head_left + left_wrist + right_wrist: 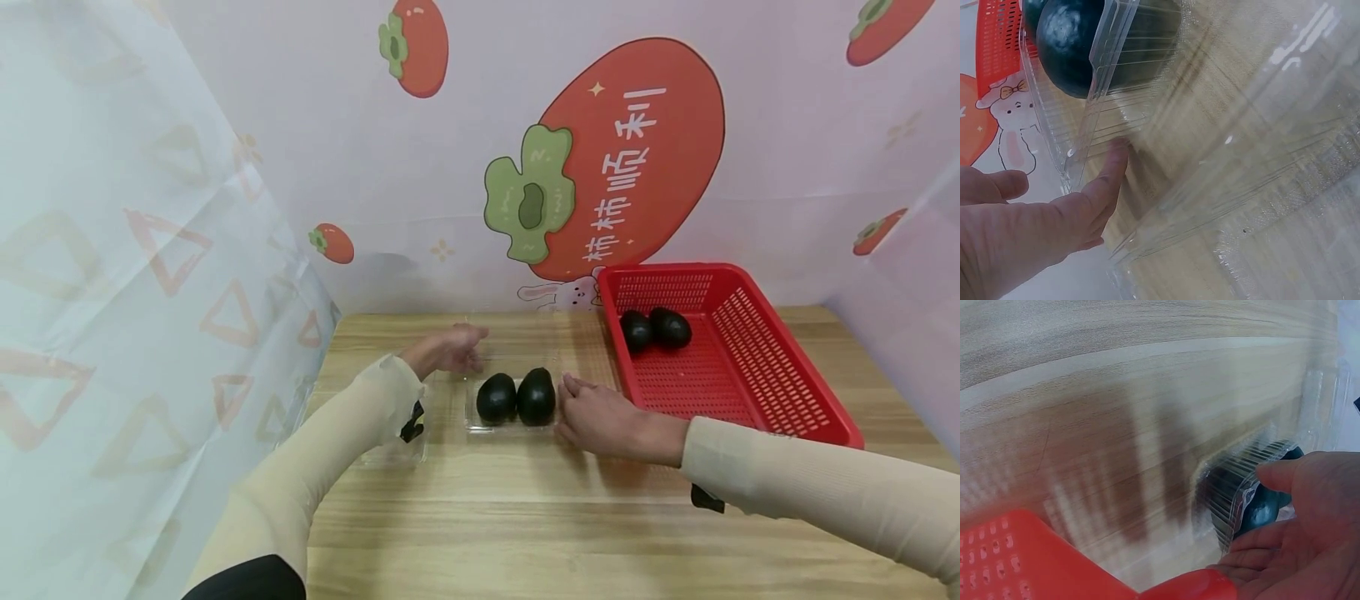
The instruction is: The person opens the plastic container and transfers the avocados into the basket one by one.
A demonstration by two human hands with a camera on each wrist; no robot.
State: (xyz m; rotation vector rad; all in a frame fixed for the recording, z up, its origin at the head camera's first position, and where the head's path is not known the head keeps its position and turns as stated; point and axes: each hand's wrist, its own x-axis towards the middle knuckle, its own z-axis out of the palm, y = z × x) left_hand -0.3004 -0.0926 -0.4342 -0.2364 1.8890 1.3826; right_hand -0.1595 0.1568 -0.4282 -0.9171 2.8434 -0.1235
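Two dark green avocados (516, 398) sit side by side in a clear plastic clamshell box (480, 428), its transparent lid (512, 336) raised at the back. At the box's left side is my left hand (459, 347); in the left wrist view, its fingers (1110, 165) are extended along the clear wall, thumb apart. My right hand (600, 419) is at the opposite side. The right wrist view shows its thumb (1277, 475) right at the box rim, with the other fingers loosely extended along the side.
A red perforated basket (750, 354) stands close to my right hand, with two more avocados (656, 330) at its back left. Another clear plastic container (396, 452) lies under my left forearm. A printed backdrop (420, 208) rises behind the wooden table (600, 542).
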